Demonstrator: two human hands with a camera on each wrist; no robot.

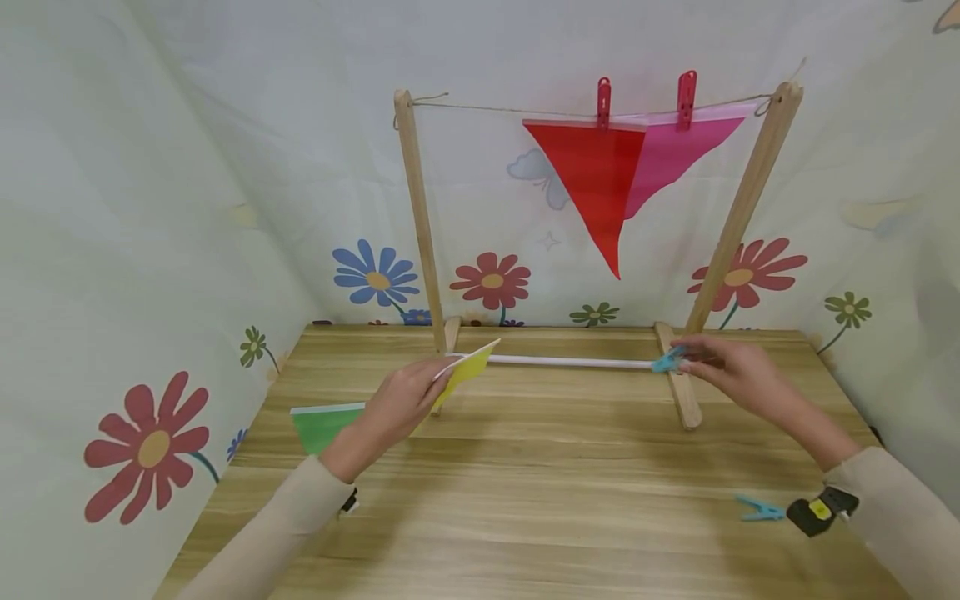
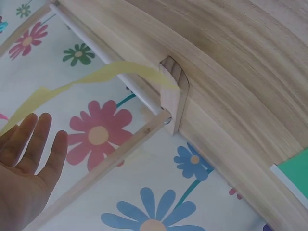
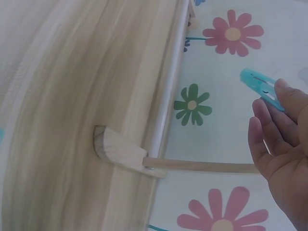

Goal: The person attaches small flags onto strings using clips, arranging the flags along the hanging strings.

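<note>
In the head view my left hand (image 1: 401, 398) pinches a yellow pennant (image 1: 471, 367) by its white-edged top; the left wrist view shows the pennant (image 2: 113, 71) as a thin curving strip beyond the fingers. My right hand (image 1: 738, 373) holds a light blue clothespin (image 1: 667, 360) between thumb and fingers, near the right post's foot. Above, a red pennant (image 1: 592, 175) and a pink pennant (image 1: 678, 154) hang from a string (image 1: 495, 109), each under a red clothespin. The left part of the string bears nothing.
A wooden frame with a left post (image 1: 420, 217), a right post (image 1: 742, 208) and a white crossbar (image 1: 570, 362) stands at the table's back. A green pennant (image 1: 322, 425) lies at left, partly behind my left arm. Another blue clothespin (image 1: 761, 508) lies at right near my wrist.
</note>
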